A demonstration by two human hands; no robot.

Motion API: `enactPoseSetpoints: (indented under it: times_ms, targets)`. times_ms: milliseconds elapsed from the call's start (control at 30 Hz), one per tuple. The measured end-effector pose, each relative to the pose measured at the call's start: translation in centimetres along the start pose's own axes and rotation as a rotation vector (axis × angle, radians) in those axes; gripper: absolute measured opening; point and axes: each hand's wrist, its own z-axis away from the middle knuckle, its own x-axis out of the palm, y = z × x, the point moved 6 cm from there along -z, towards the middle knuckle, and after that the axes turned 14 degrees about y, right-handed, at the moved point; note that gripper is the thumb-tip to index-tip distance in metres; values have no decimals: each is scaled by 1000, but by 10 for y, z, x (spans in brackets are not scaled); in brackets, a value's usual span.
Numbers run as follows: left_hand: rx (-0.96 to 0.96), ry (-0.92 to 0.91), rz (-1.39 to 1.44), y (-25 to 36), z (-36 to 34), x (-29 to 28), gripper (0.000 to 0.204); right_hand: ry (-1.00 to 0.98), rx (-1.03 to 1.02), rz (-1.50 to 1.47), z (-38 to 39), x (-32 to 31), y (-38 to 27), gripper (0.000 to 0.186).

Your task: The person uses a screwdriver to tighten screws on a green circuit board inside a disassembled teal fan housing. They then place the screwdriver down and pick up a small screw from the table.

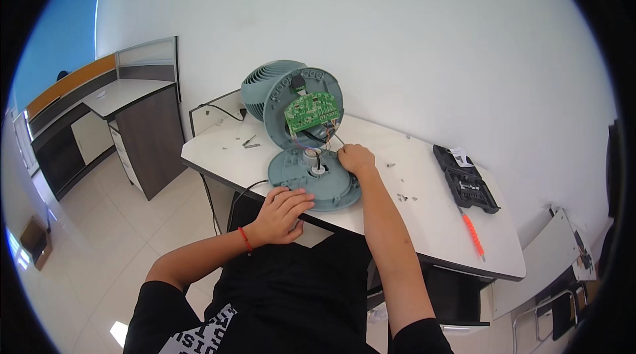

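Observation:
A grey-green fan [273, 86] lies tipped back on the desk, its underside facing me. A green circuit board [313, 112] shows inside that underside. Several thin wires [319, 145] run from it to the round grey-green base plate [318, 194], which lies flat at the desk's front edge. My left hand [278, 216] rests on the plate's near left rim, fingers stretched out and holding nothing. At the plate's far right edge, my right hand [356, 158] is closed, knuckles up. A thin dark line shows beside its fingers; what they grip is hidden.
Small screws and metal bits [403, 198] lie on the white desk [437, 238]. To the right are an open black tool case [467, 182] and an orange-handled screwdriver [473, 235]. A black cable [248, 190] hangs over the front edge. A white wall stands behind.

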Motion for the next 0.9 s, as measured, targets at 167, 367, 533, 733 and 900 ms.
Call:
enactPoseSetpoints:
  times_ms: [167, 367, 533, 733, 900]
  targets:
    - [3, 1, 7, -1, 0, 0, 58, 16, -13, 0, 0, -1, 0, 46]
    - [9, 3, 3, -1, 1, -1, 57, 19, -6, 5, 1, -2, -3, 46]
    - [-5, -32, -2, -1, 1, -1, 57, 8, -9, 2, 2, -2, -3, 45]
    - [-3, -27, 10, -2, 4, 1, 57, 6, -21, 29, -1, 2, 0, 45]
    - [1, -30, 19, -3, 5, 3, 57, 19, -29, 34, -3, 5, 3, 46]
